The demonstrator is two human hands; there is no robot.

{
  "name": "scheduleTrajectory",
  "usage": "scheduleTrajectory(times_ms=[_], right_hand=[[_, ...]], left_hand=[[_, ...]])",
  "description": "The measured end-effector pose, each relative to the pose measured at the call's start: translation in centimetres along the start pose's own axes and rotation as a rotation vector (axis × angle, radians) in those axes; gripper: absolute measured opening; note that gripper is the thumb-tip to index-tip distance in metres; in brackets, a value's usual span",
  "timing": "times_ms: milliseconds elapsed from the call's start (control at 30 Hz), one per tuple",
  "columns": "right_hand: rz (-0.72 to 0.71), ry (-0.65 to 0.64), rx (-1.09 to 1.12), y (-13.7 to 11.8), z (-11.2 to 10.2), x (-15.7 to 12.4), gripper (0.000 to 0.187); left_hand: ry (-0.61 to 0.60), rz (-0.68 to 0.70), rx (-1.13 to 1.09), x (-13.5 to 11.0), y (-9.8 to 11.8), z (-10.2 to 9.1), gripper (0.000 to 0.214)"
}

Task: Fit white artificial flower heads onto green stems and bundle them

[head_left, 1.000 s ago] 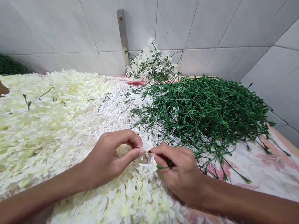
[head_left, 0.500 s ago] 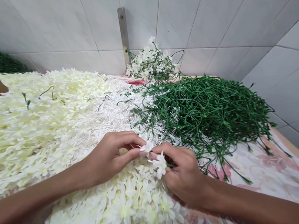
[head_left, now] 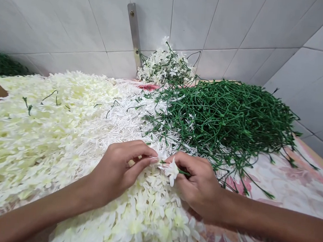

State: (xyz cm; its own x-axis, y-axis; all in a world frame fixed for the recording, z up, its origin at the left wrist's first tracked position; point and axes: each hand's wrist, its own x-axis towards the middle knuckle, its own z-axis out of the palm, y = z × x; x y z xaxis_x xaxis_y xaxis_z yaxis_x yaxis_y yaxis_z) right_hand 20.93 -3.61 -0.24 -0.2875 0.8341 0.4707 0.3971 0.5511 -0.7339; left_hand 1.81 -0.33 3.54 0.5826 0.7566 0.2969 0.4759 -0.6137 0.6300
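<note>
My left hand (head_left: 126,166) is closed in a pinch, thumb against forefinger, on a thin white stamen (head_left: 154,157) beside a small white blossom (head_left: 163,154). Opposite it, my right hand (head_left: 198,181) is curled round a green plastic stem (head_left: 184,172) that carries an artificial white flower (head_left: 172,171). A second green stem tip shows between the two hands, its lower part hidden by my right fingers. Below my hands lies a heap of pale yellow-white petal blossoms (head_left: 145,220).
Loose white stamens (head_left: 131,115) lie in the middle, with a large heap of green stems (head_left: 226,115) to the right. Assembled white flowers (head_left: 165,67) stand against the tiled wall (head_left: 192,19). More petal blossoms (head_left: 37,137) spread leftward over the floral cloth (head_left: 293,180).
My left fingertips have come off the blossom's petals and now pinch the thin white stamen. Both hands stay close together; the right keeps its hold, with the flower slightly higher.
</note>
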Motion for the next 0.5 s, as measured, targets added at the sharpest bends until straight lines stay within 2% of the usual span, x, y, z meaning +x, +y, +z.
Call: scheduleTrajectory(times_ms=[100, 267, 500], right_hand=[[0.066, -0.031, 0.050, 0.03, -0.04, 0.05, 0.016], [0.127, -0.069, 0.074, 0.06, -0.02, 0.05, 0.019], [0.117, -0.124, 0.069, 0.10, -0.05, 0.31, 0.023]], left_hand=[[0.030, 0.047, 0.054, -0.13, 0.22, 0.23, 0.010], [0.032, 0.033, 0.050, -0.07, 0.24, 0.60, 0.011], [-0.006, 0.052, 0.048, -0.25, -0.08, 0.72, 0.013]])
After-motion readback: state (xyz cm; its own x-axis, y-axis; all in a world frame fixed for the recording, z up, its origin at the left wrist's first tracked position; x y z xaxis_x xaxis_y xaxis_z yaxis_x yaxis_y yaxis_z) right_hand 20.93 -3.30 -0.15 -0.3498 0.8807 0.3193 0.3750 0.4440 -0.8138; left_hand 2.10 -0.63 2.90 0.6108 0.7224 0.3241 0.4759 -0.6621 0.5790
